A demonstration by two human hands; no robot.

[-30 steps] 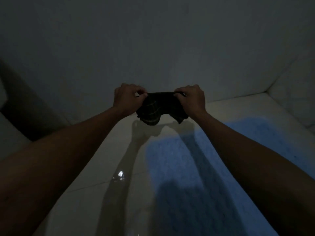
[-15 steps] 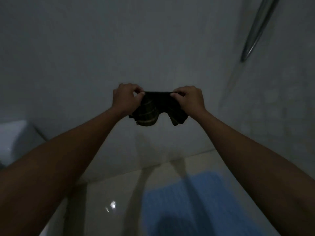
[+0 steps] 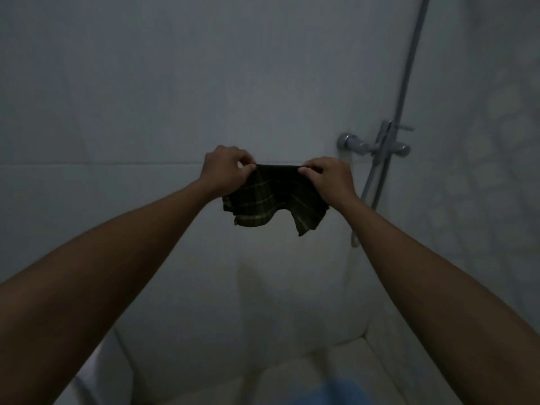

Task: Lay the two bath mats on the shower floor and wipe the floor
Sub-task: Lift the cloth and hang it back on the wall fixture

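A dark checked cloth [image 3: 271,197] hangs stretched between both hands at arm's length in front of the tiled wall. My left hand [image 3: 225,171] pinches its upper left corner and my right hand [image 3: 330,176] pinches its upper right corner; the lower edge droops loose. A blue bath mat [image 3: 336,394] lies on the pale shower floor [image 3: 263,381], only its far end showing at the bottom edge. A second mat is not in view.
A chrome shower mixer [image 3: 377,146] is fixed to the wall right of my hands, with a riser pipe [image 3: 409,59] going up and a hose [image 3: 368,197] hanging below. A white fixture [image 3: 96,375] sits at the lower left. The room is dim.
The view has tilted upward: the floor and blue mat slid down to the bottom edge and the shower mixer came into sight. Both hands keep holding the cloth stretched between them.
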